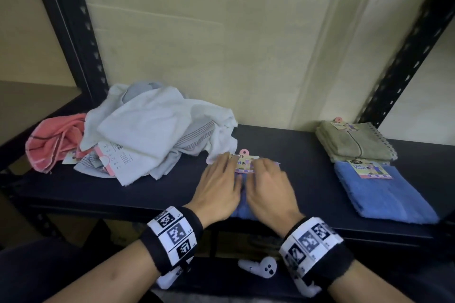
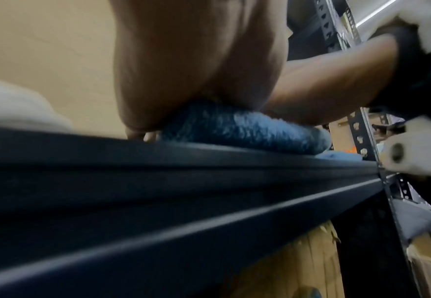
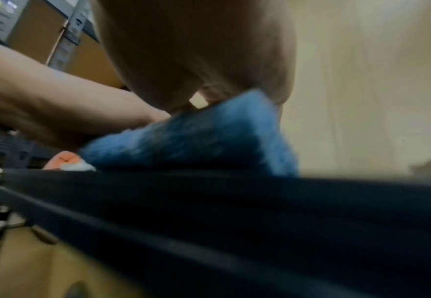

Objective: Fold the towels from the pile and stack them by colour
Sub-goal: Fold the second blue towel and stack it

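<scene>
A blue towel (image 1: 240, 213) with a paper label (image 1: 243, 166) at its far end lies mid-shelf, mostly hidden under both hands. My left hand (image 1: 221, 179) lies flat on it with straight fingers, and the left wrist view shows the left hand (image 2: 188, 80) pressing the blue towel (image 2: 247, 129) down. My right hand (image 1: 267, 179) is beside the left, fingers curled. In the right wrist view the right hand (image 3: 196, 50) holds a raised edge of the blue towel (image 3: 196, 141). The pile, white towels (image 1: 147, 130) and a pink one (image 1: 54, 140), sits at the left.
A folded blue towel (image 1: 384, 194) and a folded olive stack (image 1: 354, 140) lie at the right of the black shelf (image 1: 295, 152). Black uprights (image 1: 71, 32) stand at both ends, with a wall close behind. A white controller (image 1: 261, 267) lies below the shelf.
</scene>
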